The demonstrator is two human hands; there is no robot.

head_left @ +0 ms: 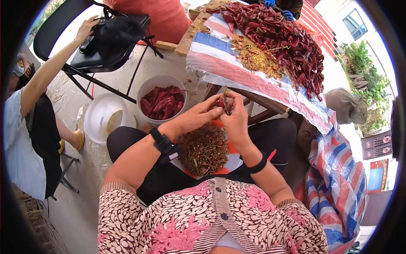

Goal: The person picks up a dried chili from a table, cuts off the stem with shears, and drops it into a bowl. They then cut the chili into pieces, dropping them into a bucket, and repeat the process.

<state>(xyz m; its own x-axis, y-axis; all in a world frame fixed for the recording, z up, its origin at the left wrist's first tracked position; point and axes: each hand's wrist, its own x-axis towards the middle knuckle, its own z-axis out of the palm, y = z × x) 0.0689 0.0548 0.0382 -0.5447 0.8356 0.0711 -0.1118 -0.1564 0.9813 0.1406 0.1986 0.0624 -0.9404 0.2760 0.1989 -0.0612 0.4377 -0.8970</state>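
Watching the head cam feed: both hands meet at center frame, left hand [198,117] and right hand [235,122] each pinched closed on 1 dried chili [221,101], held above the pile of stems [205,148] on the lap. It's dark red, wrinkled and slim. I'd guess it's feather-light and brittle, so pinch the body near the stem, gently. A white bucket [163,80] of chilies sits just left.

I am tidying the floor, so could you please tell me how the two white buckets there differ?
The chili bucket holds red chili pieces; the other bucket holds only a yellowish scrap. The chili bucket lies nearer the table, the other bucket nearer the black chair. Both are white, round and upright.
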